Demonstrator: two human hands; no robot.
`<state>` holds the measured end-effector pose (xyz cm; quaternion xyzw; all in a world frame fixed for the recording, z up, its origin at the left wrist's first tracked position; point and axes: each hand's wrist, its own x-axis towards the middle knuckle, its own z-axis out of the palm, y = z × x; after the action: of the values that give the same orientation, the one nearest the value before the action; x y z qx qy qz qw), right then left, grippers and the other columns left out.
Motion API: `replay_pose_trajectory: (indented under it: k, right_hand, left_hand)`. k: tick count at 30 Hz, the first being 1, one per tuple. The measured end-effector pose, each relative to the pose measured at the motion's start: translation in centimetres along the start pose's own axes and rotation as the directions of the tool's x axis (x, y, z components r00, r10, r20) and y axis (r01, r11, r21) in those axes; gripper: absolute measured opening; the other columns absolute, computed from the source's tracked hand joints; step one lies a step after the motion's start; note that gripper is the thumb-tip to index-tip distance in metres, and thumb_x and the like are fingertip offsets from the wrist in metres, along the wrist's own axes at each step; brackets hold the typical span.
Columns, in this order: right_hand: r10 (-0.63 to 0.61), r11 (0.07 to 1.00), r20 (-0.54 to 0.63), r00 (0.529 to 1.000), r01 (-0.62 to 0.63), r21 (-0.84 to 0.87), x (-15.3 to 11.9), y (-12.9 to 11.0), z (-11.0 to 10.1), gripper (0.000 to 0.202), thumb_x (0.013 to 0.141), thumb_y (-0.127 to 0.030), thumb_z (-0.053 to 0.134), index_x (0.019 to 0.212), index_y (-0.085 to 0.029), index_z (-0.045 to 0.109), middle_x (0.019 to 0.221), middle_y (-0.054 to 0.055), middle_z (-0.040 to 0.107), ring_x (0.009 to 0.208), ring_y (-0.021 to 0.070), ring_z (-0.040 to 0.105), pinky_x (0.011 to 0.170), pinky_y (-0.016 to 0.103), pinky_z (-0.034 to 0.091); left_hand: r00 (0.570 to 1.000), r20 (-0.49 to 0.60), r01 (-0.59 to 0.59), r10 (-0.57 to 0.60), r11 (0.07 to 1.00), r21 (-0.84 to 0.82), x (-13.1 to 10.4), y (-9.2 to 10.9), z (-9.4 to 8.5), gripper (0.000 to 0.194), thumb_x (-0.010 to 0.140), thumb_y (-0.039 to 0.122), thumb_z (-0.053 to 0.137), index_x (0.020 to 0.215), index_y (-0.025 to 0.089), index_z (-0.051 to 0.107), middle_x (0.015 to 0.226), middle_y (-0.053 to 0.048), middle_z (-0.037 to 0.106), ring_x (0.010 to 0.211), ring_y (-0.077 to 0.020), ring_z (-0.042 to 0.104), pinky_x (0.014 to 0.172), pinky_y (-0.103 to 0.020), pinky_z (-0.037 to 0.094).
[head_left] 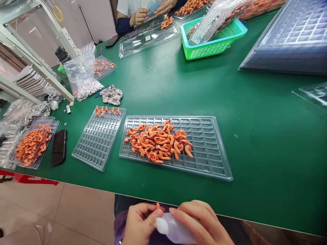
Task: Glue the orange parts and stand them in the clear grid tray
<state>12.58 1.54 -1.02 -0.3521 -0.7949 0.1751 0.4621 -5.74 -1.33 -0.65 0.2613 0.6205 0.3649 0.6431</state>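
Observation:
Just off the table's front edge, my left hand (140,220) pinches a small orange earbud shell (158,206); only its tip shows above the fingers. My right hand (205,221) is wrapped round a translucent white squeeze bottle (177,228), tilted with its white cap end towards the left thumb. Beyond my hands lies a clear compartment tray (209,149) with a heap of orange earbud shells (158,141) over its left and middle. To its left, another clear tray (94,143) holds several shells along its far end.
A black phone (58,147) lies left, beside a tray of orange shells (33,144). A crumpled grey cloth (111,95) and plastic bags (81,75) are farther back. A green basket (206,51) and stacked trays (288,44) stand behind. Another person's hands (140,16) work across the table.

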Motion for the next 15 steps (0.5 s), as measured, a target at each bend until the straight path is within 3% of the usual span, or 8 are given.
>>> replay_pose_trajectory:
  k: [6,15]
  right_hand:
    - [-0.031,0.999,-0.093,0.995,0.033,0.023,0.3,0.0,0.8,0.042,0.078,0.014,0.050,0.110,-0.010,0.064,0.099,0.007,0.055,0.084,0.0168,0.057,0.076,0.030,0.051]
    - [-0.037,0.999,-0.093,0.995,0.039,0.015,0.2,-0.1,1.2,0.040,0.078,0.015,0.047,0.107,-0.008,0.061,0.103,0.007,0.051,0.088,0.0166,0.053,0.078,0.032,0.046]
  left_hand:
    - [1.000,-0.010,-0.002,0.001,0.995,-0.096,0.8,-0.4,0.6,0.042,0.066,0.054,0.085,0.073,0.012,0.080,0.069,-0.008,0.075,0.057,-0.0107,0.055,0.058,-0.020,0.043]
    - [1.000,-0.017,0.002,-0.003,0.998,-0.060,0.7,1.0,0.8,0.043,0.063,0.054,0.087,0.068,0.012,0.079,0.063,-0.007,0.071,0.056,-0.0105,0.051,0.055,-0.020,0.040]
